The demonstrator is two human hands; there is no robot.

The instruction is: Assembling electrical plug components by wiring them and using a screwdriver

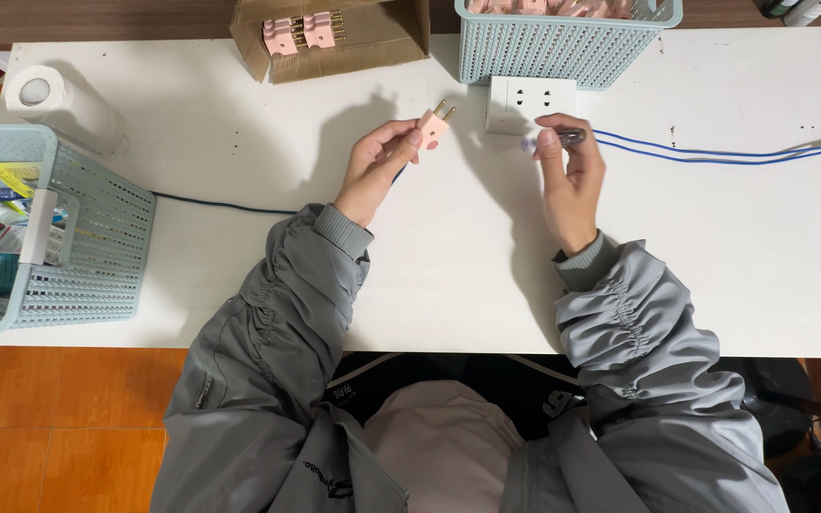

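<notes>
Pink plug (434, 123) sits pinched in left hand (380, 163) fingertips, just left of the white socket block (529, 103), prongs angled up-right twd it. Right hand (570, 180) is nearer the block, closed on a small dark tool (563, 138), prob. a tester pen, below its face.

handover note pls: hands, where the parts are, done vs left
Left hand: grip on a pink plug, prongs up, held near the white socket.
Right hand: grip on a small tester in front of the socket; blue wires run off to the right.
Box at the back holds more pink plugs; the basket beside it holds pink parts.
Done: plug picked up.
Left: plug not yet in the socket.
</notes>
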